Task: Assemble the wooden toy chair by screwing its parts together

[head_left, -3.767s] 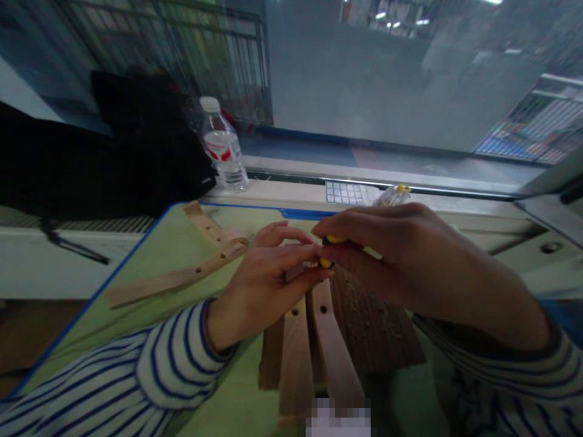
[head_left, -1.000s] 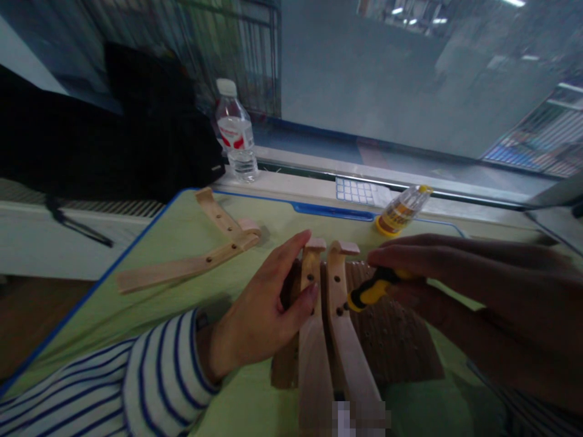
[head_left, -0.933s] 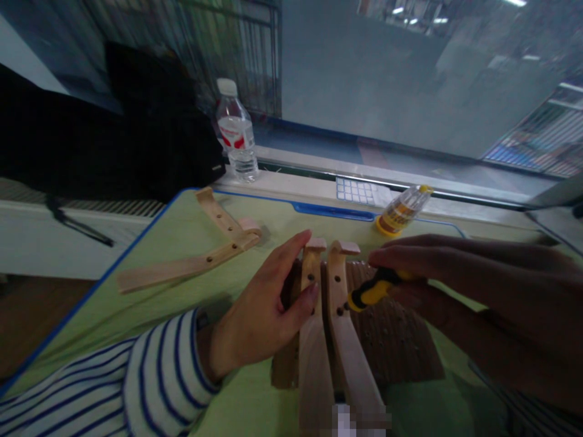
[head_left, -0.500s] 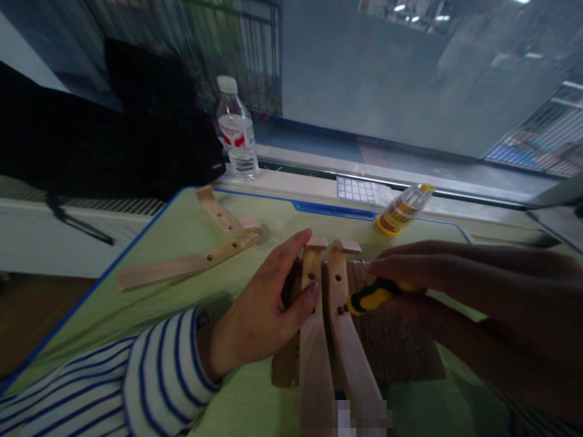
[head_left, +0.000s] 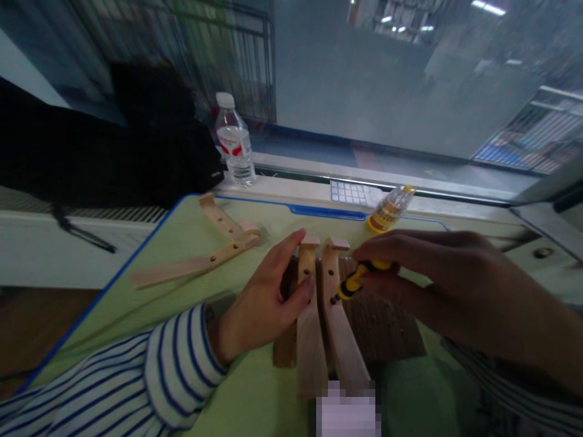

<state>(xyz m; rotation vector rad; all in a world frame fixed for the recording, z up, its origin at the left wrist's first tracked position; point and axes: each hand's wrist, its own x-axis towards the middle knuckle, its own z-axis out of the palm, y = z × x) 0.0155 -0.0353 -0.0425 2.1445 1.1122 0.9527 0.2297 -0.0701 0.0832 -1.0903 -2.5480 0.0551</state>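
Observation:
Two pale wooden bars point(head_left: 339, 328) with drilled holes stand side by side on the green table point(head_left: 191, 261), in front of a brown perforated wooden panel point(head_left: 382, 328). My left hand point(head_left: 264, 300) lies flat against the left bar, fingers stretched out, thumb pressing its side. My right hand point(head_left: 437, 285) is closed round a yellow and black screwdriver point(head_left: 357, 280). The screwdriver's tip sits at a hole in the right bar.
An angled wooden piece point(head_left: 204, 255) with holes lies on the table to the left. A water bottle point(head_left: 234, 141), a black bag point(head_left: 136, 145) and a small yellow-capped bottle point(head_left: 387, 209) are at the back by the window ledge. The table's blue edge runs down the left.
Since 3.8 s ago my hands have come apart: the left went flat onto the bars, the right brought the screwdriver to the hole. Over the last second the view shifted slightly.

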